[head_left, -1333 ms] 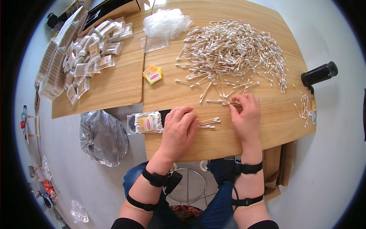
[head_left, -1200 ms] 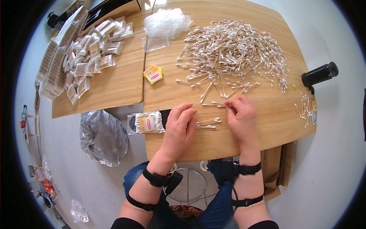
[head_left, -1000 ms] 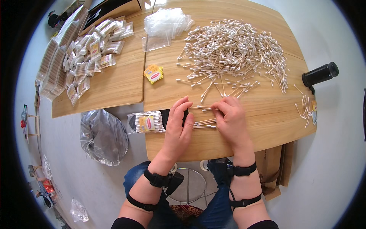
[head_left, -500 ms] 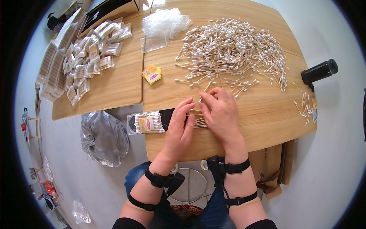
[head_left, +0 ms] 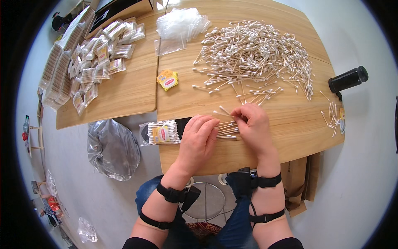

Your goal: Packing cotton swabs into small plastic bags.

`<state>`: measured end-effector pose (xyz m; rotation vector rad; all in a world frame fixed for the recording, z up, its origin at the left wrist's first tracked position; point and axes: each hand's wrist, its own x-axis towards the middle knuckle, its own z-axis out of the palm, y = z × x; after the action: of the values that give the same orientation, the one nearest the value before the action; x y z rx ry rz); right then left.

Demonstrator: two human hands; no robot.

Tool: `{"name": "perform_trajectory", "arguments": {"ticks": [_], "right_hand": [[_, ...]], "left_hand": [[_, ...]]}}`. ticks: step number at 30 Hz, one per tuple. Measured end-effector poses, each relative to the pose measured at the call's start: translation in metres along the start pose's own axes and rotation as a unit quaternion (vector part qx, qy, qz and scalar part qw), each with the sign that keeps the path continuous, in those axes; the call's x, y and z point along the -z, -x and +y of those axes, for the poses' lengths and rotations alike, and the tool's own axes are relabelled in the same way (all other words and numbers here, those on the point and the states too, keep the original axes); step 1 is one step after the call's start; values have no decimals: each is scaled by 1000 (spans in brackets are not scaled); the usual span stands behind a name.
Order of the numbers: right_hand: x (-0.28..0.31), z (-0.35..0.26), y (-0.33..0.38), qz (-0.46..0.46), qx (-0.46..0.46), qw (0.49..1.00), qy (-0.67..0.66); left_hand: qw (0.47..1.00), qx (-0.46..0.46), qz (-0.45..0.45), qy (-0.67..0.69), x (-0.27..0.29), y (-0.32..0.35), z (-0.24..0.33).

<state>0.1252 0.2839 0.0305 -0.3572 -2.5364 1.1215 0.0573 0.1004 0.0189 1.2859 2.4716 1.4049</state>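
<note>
Right hand: thumb and fingers (head_left: 256,126) pinched narrow on a couple of cotton swabs (head_left: 224,111), whose white tips point left.
Left hand: arched just left of it (head_left: 198,137); the palm side is hidden, so I cannot tell whether it grips anything.
Swab row: sticks (head_left: 227,129) lying roughly level between the hands, their left ends covered.
Pinch risk: the held sticks splay, so a loose pinch could drop one.
Row risk: the hands are close together, so a brushing finger could skew the row.
Labelled packet: left of the left hand (head_left: 161,133), one end jutting past the desk (head_left: 298,128) edge; a nudge could tip it off.
Swab heap: far right (head_left: 255,54), strays on its near side.
</note>
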Motion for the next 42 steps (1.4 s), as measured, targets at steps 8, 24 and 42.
{"name": "perform_trajectory", "arguments": {"ticks": [8, 24, 42], "right_hand": [[-5, -1, 1, 36, -15, 999, 22], [-9, 8, -4, 130, -39, 975, 174], [4, 7, -5, 158, 10, 963, 219]], "left_hand": [[999, 5, 8, -48, -3, 0, -1], [999, -17, -31, -3, -5, -3, 3], [997, -14, -56, -57, -3, -1, 1]]}}
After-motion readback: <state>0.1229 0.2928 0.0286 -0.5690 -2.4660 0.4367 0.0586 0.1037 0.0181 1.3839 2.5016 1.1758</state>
